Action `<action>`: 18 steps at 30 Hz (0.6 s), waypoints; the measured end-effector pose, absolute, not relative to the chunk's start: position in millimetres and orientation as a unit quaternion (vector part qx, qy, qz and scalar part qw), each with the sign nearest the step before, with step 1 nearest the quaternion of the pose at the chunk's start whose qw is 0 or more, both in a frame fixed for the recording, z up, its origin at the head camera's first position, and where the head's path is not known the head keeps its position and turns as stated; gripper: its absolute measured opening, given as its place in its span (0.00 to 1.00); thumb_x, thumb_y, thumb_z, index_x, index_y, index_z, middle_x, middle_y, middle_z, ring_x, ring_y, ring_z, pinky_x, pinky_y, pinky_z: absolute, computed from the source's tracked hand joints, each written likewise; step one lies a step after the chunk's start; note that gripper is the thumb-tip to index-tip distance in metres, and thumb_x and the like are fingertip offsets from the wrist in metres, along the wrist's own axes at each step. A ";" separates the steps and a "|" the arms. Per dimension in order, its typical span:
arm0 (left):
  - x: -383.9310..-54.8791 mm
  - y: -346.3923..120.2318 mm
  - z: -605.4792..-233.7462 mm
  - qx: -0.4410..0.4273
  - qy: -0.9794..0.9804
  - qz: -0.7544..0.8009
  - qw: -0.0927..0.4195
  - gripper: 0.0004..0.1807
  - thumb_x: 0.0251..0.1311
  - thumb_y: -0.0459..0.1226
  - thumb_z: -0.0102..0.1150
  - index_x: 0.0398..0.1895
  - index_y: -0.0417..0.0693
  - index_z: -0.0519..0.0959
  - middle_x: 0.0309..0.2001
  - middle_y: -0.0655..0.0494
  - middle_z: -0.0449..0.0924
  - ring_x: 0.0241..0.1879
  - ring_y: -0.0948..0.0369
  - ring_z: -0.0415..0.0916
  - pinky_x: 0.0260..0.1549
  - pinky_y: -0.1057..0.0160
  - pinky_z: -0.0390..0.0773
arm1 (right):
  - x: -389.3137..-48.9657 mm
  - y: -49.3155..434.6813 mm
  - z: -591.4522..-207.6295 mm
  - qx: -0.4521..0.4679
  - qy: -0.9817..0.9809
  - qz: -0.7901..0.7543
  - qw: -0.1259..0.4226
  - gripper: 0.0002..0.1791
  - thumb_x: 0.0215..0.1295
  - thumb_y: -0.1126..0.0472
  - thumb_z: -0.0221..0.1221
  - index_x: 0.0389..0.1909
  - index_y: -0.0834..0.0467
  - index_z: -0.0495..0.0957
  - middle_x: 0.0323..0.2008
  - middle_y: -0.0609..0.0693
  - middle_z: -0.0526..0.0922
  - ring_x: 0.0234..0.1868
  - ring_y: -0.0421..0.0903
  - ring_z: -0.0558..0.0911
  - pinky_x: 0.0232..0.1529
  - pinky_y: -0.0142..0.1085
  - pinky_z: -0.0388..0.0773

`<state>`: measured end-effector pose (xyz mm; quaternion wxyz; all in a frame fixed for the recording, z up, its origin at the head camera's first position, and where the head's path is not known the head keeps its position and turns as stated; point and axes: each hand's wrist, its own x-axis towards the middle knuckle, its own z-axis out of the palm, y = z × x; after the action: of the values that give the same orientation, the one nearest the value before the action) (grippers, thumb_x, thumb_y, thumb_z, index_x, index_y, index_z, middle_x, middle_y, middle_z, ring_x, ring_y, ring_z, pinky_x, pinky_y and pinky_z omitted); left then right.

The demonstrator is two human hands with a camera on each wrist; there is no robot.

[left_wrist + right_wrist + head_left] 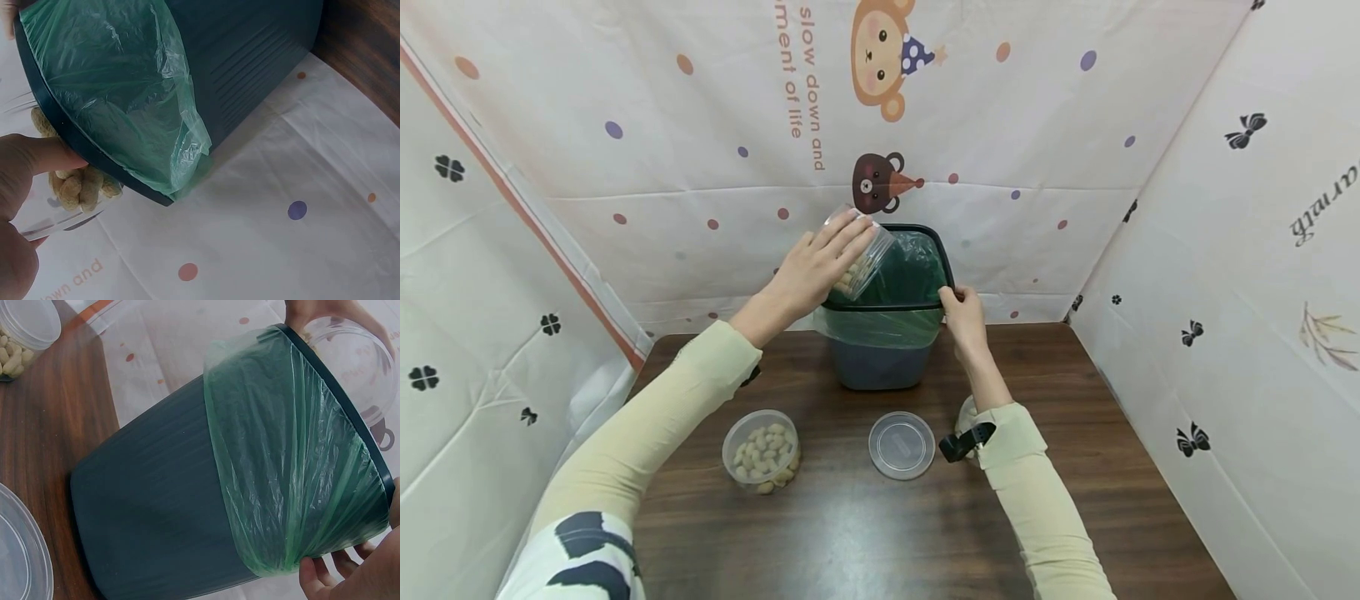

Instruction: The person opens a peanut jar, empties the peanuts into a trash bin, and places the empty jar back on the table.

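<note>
My left hand (816, 271) grips a clear plastic jar (874, 265) holding peanuts in their shells (78, 187). The jar is tilted over the left side of a dark blue-green bin (880, 367), its mouth toward the bin's opening. A thin green bag (891, 329) lines the bin and folds down outside the rim. At the bin's right front corner, my right hand (966, 321) pinches the rim, with its fingers (310, 575) against the folded bag in the right wrist view.
A round tub (732, 458) of pale nuts stands at the left front of the brown table (842, 542). A clear round lid (902, 446) lies in the middle. A whitish round object (967, 411) is partly hidden by the right wrist. Printed cloth walls (700, 108) enclose the table's back and sides.
</note>
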<state>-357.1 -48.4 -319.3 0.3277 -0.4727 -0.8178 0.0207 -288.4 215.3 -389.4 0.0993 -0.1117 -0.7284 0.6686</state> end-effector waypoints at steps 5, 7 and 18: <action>-356.2 -47.6 -319.0 -0.476 -0.811 0.028 0.340 0.47 0.59 0.20 0.61 0.81 0.47 0.54 0.79 0.49 0.54 0.79 0.52 0.46 0.35 0.52 0.70 | -287.6 215.5 -389.9 -0.109 -0.728 0.670 0.102 0.29 0.77 0.52 0.48 0.72 0.65 0.63 0.63 0.63 0.70 0.53 0.52 0.72 0.58 0.50 0.76; -356.2 -47.4 -319.0 -0.476 -0.807 0.035 0.347 0.48 0.59 0.19 0.61 0.81 0.48 0.54 0.79 0.49 0.54 0.79 0.52 0.47 0.34 0.53 0.69 | -286.9 215.8 -390.0 -0.108 -0.727 0.670 0.103 0.29 0.77 0.52 0.48 0.72 0.65 0.63 0.63 0.64 0.70 0.52 0.52 0.72 0.58 0.50 0.76; -352.8 -45.2 -317.3 -0.480 -0.812 0.043 0.329 0.49 0.57 0.15 0.57 0.81 0.48 0.53 0.80 0.50 0.51 0.79 0.52 0.45 0.35 0.53 0.68 | -286.0 216.1 -389.9 -0.103 -0.719 0.679 0.104 0.28 0.77 0.53 0.48 0.70 0.66 0.64 0.61 0.65 0.70 0.51 0.52 0.71 0.61 0.55 0.75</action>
<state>-352.8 -45.2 -317.3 0.3293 -0.4803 -0.8118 0.0426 -286.0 216.1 -389.9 0.1036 -0.1030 -0.7194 0.6791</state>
